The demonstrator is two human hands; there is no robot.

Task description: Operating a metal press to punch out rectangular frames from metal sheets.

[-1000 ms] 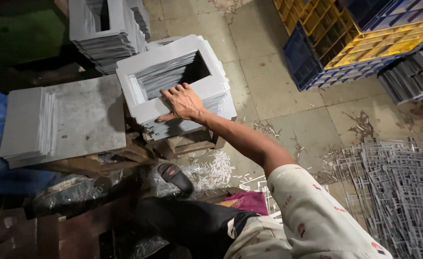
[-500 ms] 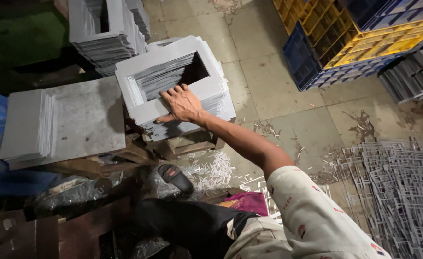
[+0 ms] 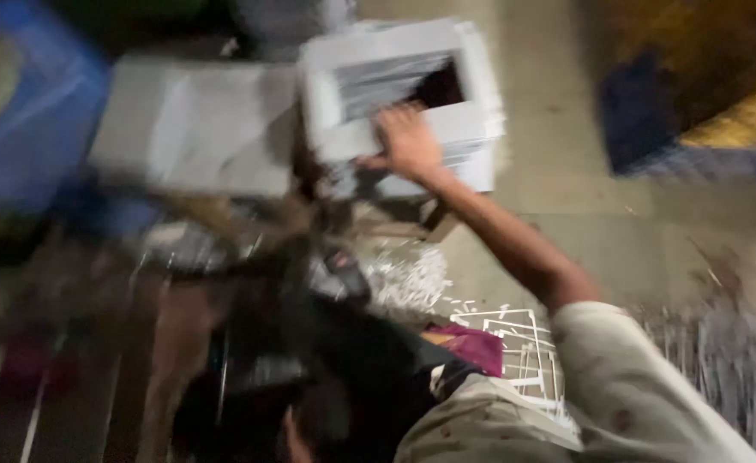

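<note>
- Far left, a blue crate (image 3: 31, 120) fills the corner now; half a second ago only its edge showed, so the view has swung left and the whole picture has gone blurred.
- Next along, the flat grey sheet stack (image 3: 194, 124) lies on the low wooden support, in the same spot beside the frames as before.
- Centre, the stack of grey rectangular frames (image 3: 404, 103) sits just right of that sheet stack, its dark opening showing at the upper right.
- The right hand (image 3: 408, 141) lies on the near rail of the top frame, just as it did half a second ago; the fingers look spread flat on the metal, though the blur means I cannot tell whether they grip it.
- The left hand is out of view.
- Below the arm, pale metal offcuts (image 3: 412, 279) litter the floor.
- Far right, the blue and yellow crates (image 3: 704, 111) have smeared into soft colour patches.
</note>
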